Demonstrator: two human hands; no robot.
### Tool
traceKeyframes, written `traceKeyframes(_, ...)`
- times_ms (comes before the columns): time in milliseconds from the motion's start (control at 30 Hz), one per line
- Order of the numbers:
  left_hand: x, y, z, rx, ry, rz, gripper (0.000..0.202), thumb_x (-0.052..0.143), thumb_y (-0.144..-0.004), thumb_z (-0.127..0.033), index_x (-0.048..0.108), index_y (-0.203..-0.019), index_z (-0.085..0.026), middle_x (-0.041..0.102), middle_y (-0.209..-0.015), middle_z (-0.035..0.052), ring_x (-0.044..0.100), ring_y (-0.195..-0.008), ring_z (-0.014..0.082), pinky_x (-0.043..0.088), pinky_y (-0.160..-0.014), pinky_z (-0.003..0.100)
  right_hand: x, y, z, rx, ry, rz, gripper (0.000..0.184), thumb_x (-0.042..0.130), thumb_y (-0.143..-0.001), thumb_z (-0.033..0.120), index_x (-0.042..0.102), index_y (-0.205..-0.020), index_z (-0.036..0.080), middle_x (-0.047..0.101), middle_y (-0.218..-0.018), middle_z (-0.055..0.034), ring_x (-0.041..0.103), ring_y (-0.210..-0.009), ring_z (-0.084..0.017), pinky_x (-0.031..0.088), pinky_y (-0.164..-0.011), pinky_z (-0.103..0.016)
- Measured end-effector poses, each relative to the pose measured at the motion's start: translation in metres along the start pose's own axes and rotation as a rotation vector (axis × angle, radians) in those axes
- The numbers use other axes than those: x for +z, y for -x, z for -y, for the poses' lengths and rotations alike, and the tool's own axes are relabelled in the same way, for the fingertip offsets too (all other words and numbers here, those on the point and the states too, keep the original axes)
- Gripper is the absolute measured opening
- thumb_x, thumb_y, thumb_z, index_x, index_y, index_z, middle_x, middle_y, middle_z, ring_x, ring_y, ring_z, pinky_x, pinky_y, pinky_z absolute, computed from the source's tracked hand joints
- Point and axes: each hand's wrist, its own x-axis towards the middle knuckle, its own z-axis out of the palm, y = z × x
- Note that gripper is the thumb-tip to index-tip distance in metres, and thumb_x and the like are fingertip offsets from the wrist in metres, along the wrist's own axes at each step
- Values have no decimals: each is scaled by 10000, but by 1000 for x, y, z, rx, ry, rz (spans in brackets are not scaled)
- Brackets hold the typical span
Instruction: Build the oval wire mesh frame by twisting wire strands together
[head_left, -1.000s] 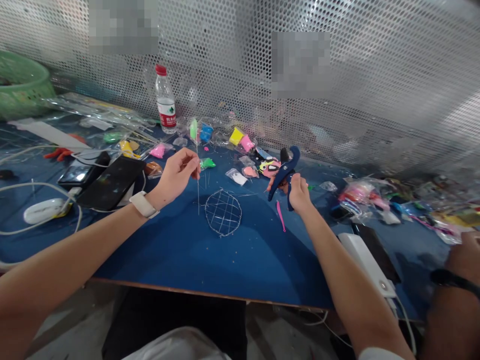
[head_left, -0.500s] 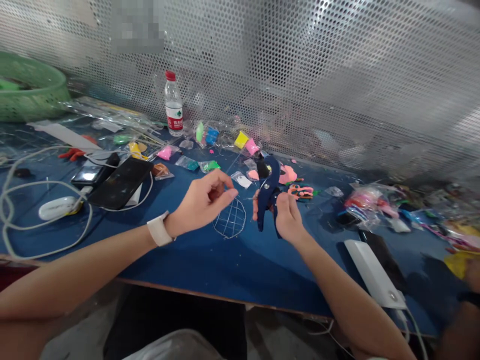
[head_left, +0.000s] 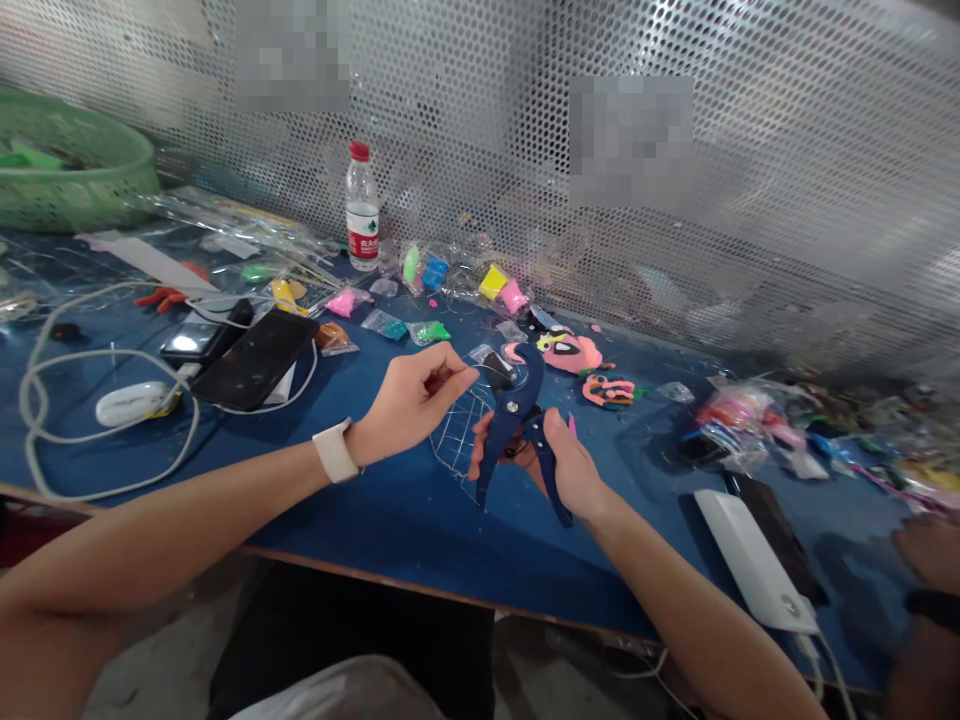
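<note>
My left hand (head_left: 416, 400), with a white watch on the wrist, pinches a thin wire (head_left: 486, 368) between thumb and fingers. The wire runs toward the jaws of dark blue cutters (head_left: 517, 410). My right hand (head_left: 566, 465) grips the cutters' handles, jaws pointing up and left. Both hands hover over a round wire mesh (head_left: 457, 440) that lies on the blue table (head_left: 390, 510), partly hidden behind the cutters.
Small bags of coloured clay (head_left: 495, 282) and pink clay figures (head_left: 570, 352) lie behind the hands, next to a water bottle (head_left: 362, 208). Phones (head_left: 255, 358), a white mouse (head_left: 135, 402) and cables sit left; a white power bank (head_left: 750, 558) right. Another person's hand (head_left: 930, 545) is far right.
My left hand brought the wire from upright down toward the cutters. My right hand drew the cutters nearer and lower, over the mesh. The view shifted left.
</note>
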Motion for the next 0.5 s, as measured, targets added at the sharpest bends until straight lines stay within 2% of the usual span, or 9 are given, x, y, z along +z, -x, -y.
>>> traceKeyframes(100, -4, -4, 3, -51, 63, -36, 294, 653, -1069, -319, 554, -806, -232, 446, -621, -56, 352, -524, 101, 266, -485, 282, 2, 0, 10, 82, -225, 140, 895, 253, -977, 943, 779, -1146, 240, 790, -863, -105, 795, -858, -316, 649, -747, -443)
traceKeyframes(233, -8, -10, 8, -117, 144, -93, 371, 676, -1059, -370, 523, -754, -225, 429, -602, -49, 339, -532, 100, 276, -489, 282, 1, -3, 24, 137, -349, 271, 839, 375, -977, 922, 763, -1089, 187, 768, -785, -95, 773, -691, -271, 626, -653, -390)
traceKeyframes(300, -10, -14, 12, -173, 218, -99, 388, 689, -1049, -389, 527, -738, -222, 437, -584, -48, 346, -518, 94, 279, -479, 277, -2, -5, 26, 158, -376, 255, 791, 414, -997, 884, 754, -1053, 171, 749, -734, -78, 739, -593, -237, 601, -593, -355)
traceKeyframes(400, -12, -17, 18, -248, 310, -96, 421, 700, -1037, -408, 512, -711, -218, 429, -552, -56, 334, -485, 81, 278, -470, 271, -7, -7, 22, 195, -413, 163, 716, 476, -1011, 834, 736, -969, 168, 689, -634, -32, 655, -448, -179, 524, -477, -293)
traceKeyframes(500, -13, -17, 20, -249, 330, -64, 433, 691, -1044, -415, 509, -706, -214, 425, -547, -62, 323, -477, 72, 286, -480, 269, -12, -9, 18, 239, -487, 122, 706, 516, -995, 835, 726, -928, 165, 636, -577, 2, 592, -377, -147, 456, -401, -258)
